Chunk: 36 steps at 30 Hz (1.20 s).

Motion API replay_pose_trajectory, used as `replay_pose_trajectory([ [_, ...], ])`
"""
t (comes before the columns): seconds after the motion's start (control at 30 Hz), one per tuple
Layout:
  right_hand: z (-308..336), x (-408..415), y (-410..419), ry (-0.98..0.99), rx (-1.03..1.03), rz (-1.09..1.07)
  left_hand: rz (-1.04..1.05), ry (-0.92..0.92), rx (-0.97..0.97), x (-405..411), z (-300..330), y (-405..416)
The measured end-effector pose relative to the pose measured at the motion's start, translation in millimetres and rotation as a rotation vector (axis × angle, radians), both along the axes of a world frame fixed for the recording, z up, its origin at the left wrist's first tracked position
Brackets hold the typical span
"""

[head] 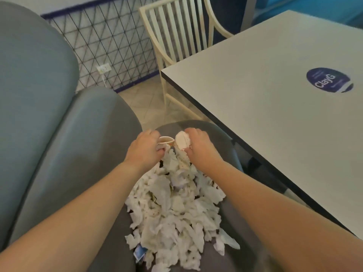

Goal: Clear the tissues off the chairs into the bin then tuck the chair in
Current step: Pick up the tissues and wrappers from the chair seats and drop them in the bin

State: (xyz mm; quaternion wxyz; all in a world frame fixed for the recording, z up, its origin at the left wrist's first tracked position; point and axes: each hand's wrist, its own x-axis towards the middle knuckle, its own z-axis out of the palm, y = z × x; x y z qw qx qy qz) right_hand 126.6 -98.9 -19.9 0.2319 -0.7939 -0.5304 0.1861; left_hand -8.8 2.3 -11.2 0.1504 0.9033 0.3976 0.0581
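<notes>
Step in hand, by judgement: gathering the heap of crumpled, stained white paper tissues [176, 211] from the dark grey padded chair seat [222, 134]. No bin in view; transfer to it not yet begun.

Left hand [146, 147]: fingers curled, gripping a small crumpled white paper cup with brown staining at the rim [165, 141], plus tissue scraps beneath the palm. Right hand [198, 145]: fingers curled round a wad of white tissue [181, 141] at its inner side. Cup and wad close together between the two hands, at the far end of the heap.

Location of the task's thing: bulk of the tissues spread from directly under both wrists back toward the body, between the forearms. A small blue-and-white packet [139, 252] at the near left edge of the heap, well behind the left hand.

Surroundings: grey-blue upholstered bench [39, 114] left of the left hand; white square table top with dark edge [275, 114] right of the right hand, bearing a round blue sticker [329, 80]; cream slatted wooden chair [176, 32] beyond both hands.

Next move, by judgement: draw the far tissues inward, compress the loose pile into a carryable bundle, lift without shedding scraps. Several loads probable, given the spread. Bin position to be located first. Chair tuck-in under the table only after the seat is cleared.
</notes>
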Motion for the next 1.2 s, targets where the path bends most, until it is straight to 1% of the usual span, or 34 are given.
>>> replay_pose_trajectory([
  [0.13, 19, -9, -49, -0.031, 0.028, 0.011, -0.019, -0.028, 0.01, -10, 19, -44],
  [0.23, 27, -17, -88, -0.066, 0.037, -0.033, -0.099, -0.018, -0.041, -17, 29, -79],
  [0.3, 31, -23, -116, -0.048, 0.041, -0.082, -0.168, -0.02, -0.105, -20, 36, -102],
  [0.43, 39, -38, -181, 0.047, 0.043, -0.204, -0.278, -0.054, -0.262, -31, 45, -144],
  [0.57, 50, -55, -254, 0.101, 0.001, -0.376, -0.361, -0.061, -0.332, -36, 54, -196],
  [0.67, 56, -61, -309, 0.122, -0.029, -0.492, -0.421, -0.073, -0.415, -28, 57, -241],
  [0.73, 55, -62, -348, 0.135, -0.049, -0.556, -0.481, -0.038, -0.476, -16, 56, -273],
  [0.9, 42, -51, -435, 0.17, -0.09, -0.712, -0.598, 0.02, -0.581, 22, 42, -356],
  [1.03, 15, -40, -499, 0.24, -0.127, -0.839, -0.667, 0.047, -0.662, 51, 23, -418],
  [1.13, -9, -29, -543, 0.256, -0.187, -0.922, -0.681, 0.009, -0.707, 71, 7, -459],
  [1.2, -24, -19, -569, 0.212, -0.261, -0.976, -0.662, -0.051, -0.706, 87, -5, -483],
])
